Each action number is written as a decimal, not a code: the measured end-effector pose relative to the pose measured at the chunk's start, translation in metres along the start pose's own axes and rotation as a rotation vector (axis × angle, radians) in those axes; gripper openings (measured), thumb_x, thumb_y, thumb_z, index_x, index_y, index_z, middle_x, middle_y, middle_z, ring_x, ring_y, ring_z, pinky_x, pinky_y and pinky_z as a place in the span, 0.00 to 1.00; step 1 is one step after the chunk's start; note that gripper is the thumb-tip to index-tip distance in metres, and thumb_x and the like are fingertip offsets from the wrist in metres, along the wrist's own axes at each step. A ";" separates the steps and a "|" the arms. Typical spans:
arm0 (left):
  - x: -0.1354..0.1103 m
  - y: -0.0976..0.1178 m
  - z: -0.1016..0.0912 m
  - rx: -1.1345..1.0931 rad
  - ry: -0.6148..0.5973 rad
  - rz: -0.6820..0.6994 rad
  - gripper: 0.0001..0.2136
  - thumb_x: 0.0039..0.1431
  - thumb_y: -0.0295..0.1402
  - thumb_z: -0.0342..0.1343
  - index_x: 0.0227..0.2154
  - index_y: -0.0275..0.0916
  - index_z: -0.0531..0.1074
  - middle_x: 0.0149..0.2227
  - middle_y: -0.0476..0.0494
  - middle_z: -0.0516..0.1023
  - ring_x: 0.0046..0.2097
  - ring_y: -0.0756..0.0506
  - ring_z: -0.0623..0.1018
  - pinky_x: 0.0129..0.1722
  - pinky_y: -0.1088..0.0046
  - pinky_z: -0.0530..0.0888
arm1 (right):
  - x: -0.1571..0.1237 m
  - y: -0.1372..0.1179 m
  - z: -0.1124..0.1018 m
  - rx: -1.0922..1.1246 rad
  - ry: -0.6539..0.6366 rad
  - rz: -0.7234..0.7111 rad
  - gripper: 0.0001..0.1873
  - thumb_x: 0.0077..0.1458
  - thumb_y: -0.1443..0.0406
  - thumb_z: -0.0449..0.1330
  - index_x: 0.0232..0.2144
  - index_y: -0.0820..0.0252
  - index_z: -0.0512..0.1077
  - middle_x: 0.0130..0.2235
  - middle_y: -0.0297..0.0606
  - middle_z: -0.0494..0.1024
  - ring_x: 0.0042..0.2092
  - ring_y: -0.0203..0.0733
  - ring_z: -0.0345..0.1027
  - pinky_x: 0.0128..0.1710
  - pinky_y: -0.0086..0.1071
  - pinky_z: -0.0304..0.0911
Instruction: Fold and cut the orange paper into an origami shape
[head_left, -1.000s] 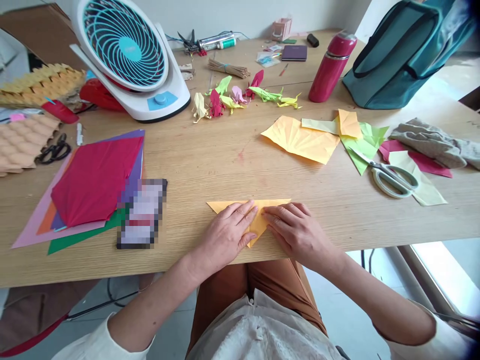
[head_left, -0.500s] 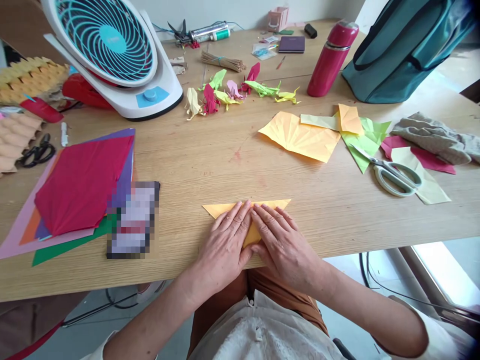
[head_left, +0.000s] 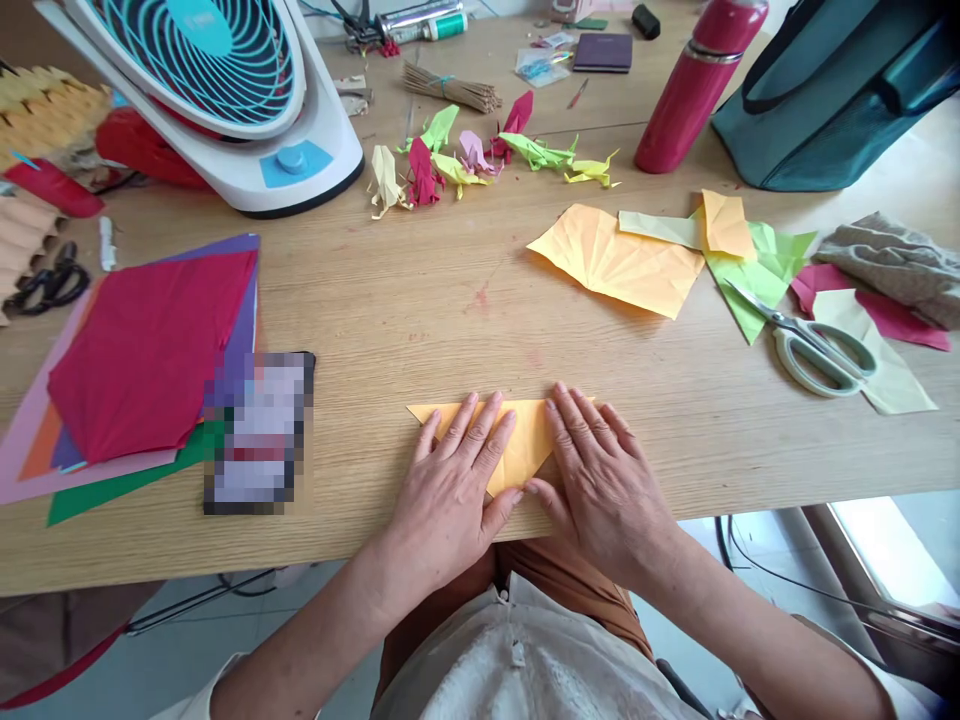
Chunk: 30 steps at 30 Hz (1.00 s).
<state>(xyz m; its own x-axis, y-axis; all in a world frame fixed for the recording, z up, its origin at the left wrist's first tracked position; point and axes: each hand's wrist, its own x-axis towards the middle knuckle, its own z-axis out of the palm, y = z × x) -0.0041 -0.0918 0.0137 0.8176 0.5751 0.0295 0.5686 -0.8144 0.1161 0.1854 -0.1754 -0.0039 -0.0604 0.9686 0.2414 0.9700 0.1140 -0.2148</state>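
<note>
A yellow-orange sheet of paper (head_left: 525,440), folded into a triangle, lies on the wooden table near its front edge. Its long straight side faces away from me and one corner points toward me. My left hand (head_left: 454,480) rests flat on the left part of the paper, fingers stretched out. On the right part lies my right hand (head_left: 604,470), also flat with its fingers extended. Between the two hands the middle of the paper shows. Both thumbs are close to the near corner. The palms and fingers cover much of the left and right sides.
Left are stacked coloured papers (head_left: 150,350) and a blurred phone-like object (head_left: 259,435). Several folded paper figures (head_left: 480,160) stand beyond, near a fan (head_left: 300,165). Rightward lie a creased orange sheet (head_left: 622,265) and scissors (head_left: 817,350); behind are a red flask (head_left: 694,95) and teal bag (head_left: 810,110).
My hands have moved apart, the right one sliding rightward along the paper, so more of its middle shows. The camera view has shifted slightly.
</note>
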 end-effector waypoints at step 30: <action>-0.012 -0.021 0.010 0.137 0.042 -0.242 0.33 0.74 0.45 0.37 0.71 0.25 0.49 0.74 0.32 0.48 0.74 0.34 0.54 0.69 0.46 0.60 | 0.011 0.000 0.006 -0.087 -0.049 0.018 0.42 0.70 0.46 0.41 0.69 0.79 0.56 0.72 0.59 0.53 0.73 0.58 0.47 0.71 0.51 0.45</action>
<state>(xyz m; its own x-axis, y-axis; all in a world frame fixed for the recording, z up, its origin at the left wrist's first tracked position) -0.0250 -0.0818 0.0011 0.6536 0.7545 0.0587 0.7562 -0.6543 -0.0101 0.1829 -0.1633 -0.0072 -0.0517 0.9801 0.1915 0.9877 0.0785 -0.1350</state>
